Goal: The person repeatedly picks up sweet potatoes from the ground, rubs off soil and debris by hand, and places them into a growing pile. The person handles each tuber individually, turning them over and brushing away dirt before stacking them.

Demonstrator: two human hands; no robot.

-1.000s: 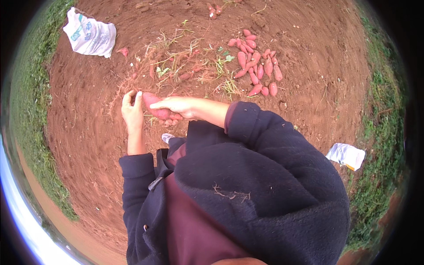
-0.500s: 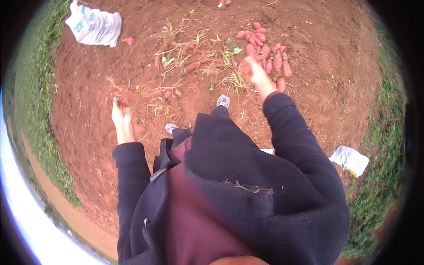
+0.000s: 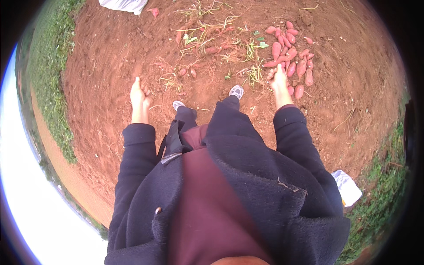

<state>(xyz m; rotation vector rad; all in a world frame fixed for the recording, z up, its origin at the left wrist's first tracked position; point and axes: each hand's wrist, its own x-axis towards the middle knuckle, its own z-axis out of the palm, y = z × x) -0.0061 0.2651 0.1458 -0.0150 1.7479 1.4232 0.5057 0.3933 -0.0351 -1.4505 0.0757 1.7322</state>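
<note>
My right hand (image 3: 278,78) reaches forward to the near edge of a pile of reddish sweet potatoes (image 3: 289,51) lying on bare red soil. Its fingers are loose and hold nothing; one potato lies just beyond the fingertips. My left hand (image 3: 139,93) hangs out to the left over the soil, empty with relaxed fingers. A few loose sweet potatoes (image 3: 211,49) lie among uprooted vines ahead of me. My dark coat sleeves and my grey shoes (image 3: 236,91) show below the hands.
Dry vines and green leaves (image 3: 247,48) are scattered across the dug soil. A white sack (image 3: 123,4) lies at the top edge, another white bag (image 3: 347,187) at lower right. Grass (image 3: 48,75) borders the plot on the left and right.
A second ago both hands held one sweet potato in front of me. My right hand then swung out to the pile and is now empty; my left hand dropped to the side.
</note>
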